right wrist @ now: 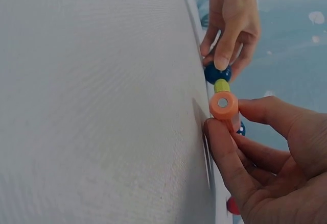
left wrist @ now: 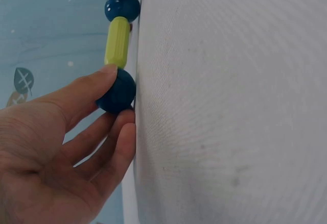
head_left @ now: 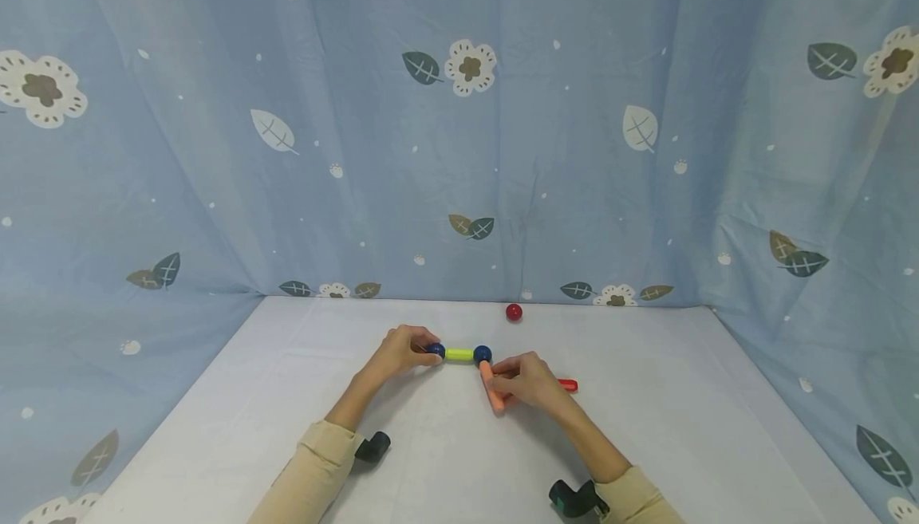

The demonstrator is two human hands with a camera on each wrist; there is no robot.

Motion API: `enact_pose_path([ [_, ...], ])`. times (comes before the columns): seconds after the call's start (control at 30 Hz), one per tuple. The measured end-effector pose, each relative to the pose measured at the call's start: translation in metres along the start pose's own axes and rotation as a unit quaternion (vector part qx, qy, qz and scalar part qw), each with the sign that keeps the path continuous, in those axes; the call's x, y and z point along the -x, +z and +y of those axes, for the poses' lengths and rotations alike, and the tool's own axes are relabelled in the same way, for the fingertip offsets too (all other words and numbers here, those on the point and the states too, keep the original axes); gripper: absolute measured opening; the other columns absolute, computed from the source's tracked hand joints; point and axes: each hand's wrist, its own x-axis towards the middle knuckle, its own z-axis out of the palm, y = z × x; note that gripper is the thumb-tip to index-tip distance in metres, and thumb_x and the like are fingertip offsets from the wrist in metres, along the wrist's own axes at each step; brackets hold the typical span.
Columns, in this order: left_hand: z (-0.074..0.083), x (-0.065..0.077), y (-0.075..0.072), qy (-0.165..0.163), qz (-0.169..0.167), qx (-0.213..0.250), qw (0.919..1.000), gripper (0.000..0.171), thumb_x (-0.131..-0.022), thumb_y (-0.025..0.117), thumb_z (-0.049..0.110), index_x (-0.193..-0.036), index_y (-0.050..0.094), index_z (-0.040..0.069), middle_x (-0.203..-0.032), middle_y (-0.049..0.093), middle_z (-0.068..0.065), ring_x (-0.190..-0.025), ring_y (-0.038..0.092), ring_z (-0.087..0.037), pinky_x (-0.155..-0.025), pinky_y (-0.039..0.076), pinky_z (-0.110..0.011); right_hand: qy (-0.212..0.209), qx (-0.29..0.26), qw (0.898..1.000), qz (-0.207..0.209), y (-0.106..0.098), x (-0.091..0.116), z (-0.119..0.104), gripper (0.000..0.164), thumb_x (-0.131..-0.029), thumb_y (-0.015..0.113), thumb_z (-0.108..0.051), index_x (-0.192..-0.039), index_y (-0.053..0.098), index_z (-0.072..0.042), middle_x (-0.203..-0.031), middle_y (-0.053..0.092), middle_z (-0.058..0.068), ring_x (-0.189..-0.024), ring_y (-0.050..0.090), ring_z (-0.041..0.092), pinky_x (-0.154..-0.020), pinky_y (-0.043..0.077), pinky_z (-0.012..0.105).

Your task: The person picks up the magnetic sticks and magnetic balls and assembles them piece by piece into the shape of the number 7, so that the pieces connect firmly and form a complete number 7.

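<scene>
My left hand (head_left: 397, 351) pinches a dark blue ball (left wrist: 119, 92) between thumb and fingers. A ribbed yellow-green magnetic rod (head_left: 459, 355) joins this ball to a second blue ball (head_left: 483, 354) on its right. From the second ball an orange magnetic rod (head_left: 492, 391) slants toward the near side, and my right hand (head_left: 533, 382) holds it between thumb and fingers. In the right wrist view the orange rod's free end faces the camera, with a silvery disc in its middle. Fingers partly hide the second ball there.
Beyond the right hand lies a red rod (head_left: 569, 385), partly covered by that hand. A red ball (head_left: 514, 313) sits near the back edge of the white table (head_left: 330, 321). A blue leaf-and-flower curtain (head_left: 380, 141) hangs behind and along both sides.
</scene>
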Motion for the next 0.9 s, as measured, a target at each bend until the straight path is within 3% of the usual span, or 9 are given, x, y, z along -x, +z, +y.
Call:
enact_pose_path([
  [0.9, -0.0014, -0.0003, 0.0016, 0.003, 0.005, -0.005, 1.0000, 0.027, -0.078, 0.083, 0.021, -0.103, 0.075, 0.015, -0.099, 0.076, -0.002, -0.084, 0.068, -0.010, -0.079, 0.055, -0.032, 0.025, -0.056, 0.998, -0.005, 0.0015, -0.0006, 0.0026, 0.043, -0.083, 0.079, -0.027, -0.117, 0.069, -0.002, -0.097, 0.072, 0.006, -0.073, 0.064, 0.011, -0.065, 0.058, 0.026],
])
